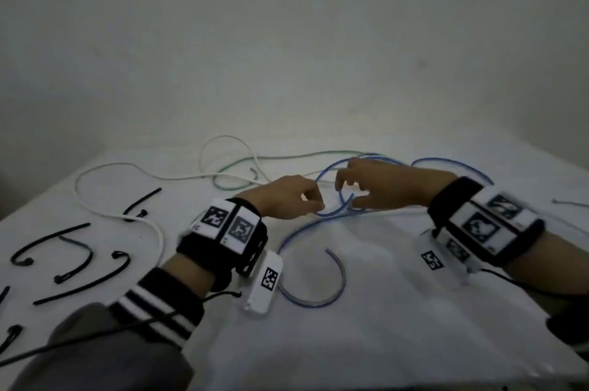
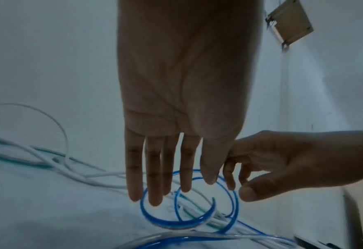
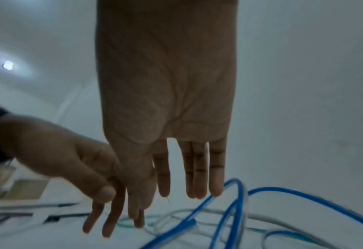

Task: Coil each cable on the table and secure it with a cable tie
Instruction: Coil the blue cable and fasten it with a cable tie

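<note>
Both hands are working the blue cable [image 1: 331, 167] mid-table [image 1: 382, 327] — forming the first loops of the coil. The rest of it is trailing toward the near edge and off to the right, uncoiled.

Left hand [image 1: 287, 196]: the head view is suggesting a pinch on the bottom of the loop, but the left wrist view is showing its fingers [image 2: 154, 176] hanging straight over the loops, so I can't tell if the grip is actually closed on it. Right hand [image 1: 376, 186]: fingers loosely curved over the far side of the loop, thumb apart — reading as an open grip, nothing clamped.

Doing this step well, my take:
- Left hand should be holding the crossing point where the turns overlap; otherwise the springy cable is going to unwind.
- Right hand should be feeding slack in, laying each turn on top of the last at the same diameter.
- White cable [image 1: 121, 215] and green cable [image 1: 287, 156] are running under or right beside the loop — lift the blue one free before winding, or they're getting caught in.
- Black cable ties [image 1: 76, 263] are lying well to the left; keep one hand clamping the coil while the other is reaching for one.
</note>
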